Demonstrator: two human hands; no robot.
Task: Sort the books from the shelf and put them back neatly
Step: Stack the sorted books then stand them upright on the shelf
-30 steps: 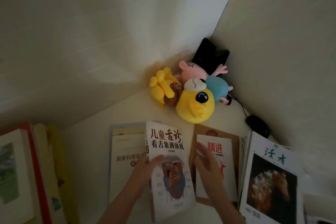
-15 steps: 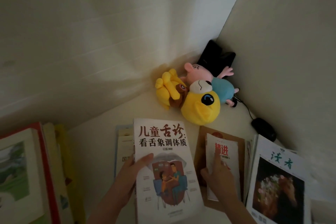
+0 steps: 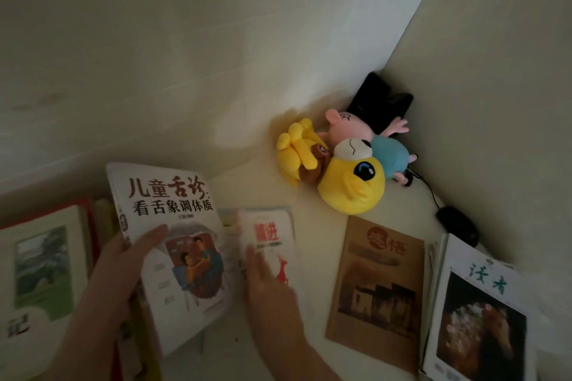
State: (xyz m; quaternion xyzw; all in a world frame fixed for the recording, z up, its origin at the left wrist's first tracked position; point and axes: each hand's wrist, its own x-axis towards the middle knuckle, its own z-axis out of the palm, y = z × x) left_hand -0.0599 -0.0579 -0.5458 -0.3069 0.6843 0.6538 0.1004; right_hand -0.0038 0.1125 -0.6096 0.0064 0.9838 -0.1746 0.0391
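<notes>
My left hand [image 3: 117, 275] grips a white book with a family drawing on its cover [image 3: 173, 244], thumb across the front, lifted and tilted at the left. To its right a small white book with red characters [image 3: 272, 232] is blurred, with my right hand [image 3: 269, 291] holding its lower part. A brown book [image 3: 377, 291] lies flat and uncovered on the shelf surface [image 3: 266, 189]. At the far right lies a magazine with a dark flower photo [image 3: 476, 315]. A stack of books with a landscape cover on top [image 3: 43, 269] sits at the far left.
Two plush toys, one yellow [image 3: 334, 170] and one pink and blue [image 3: 371, 139], lie in the back corner against a black object [image 3: 380, 102]. A black mouse [image 3: 458, 226] with its cable rests by the right wall. Walls close in behind and on the right.
My left hand has carried the white book leftward and up. My right hand has lifted the small red-lettered book off the brown book and moved it left, baring the brown cover.
</notes>
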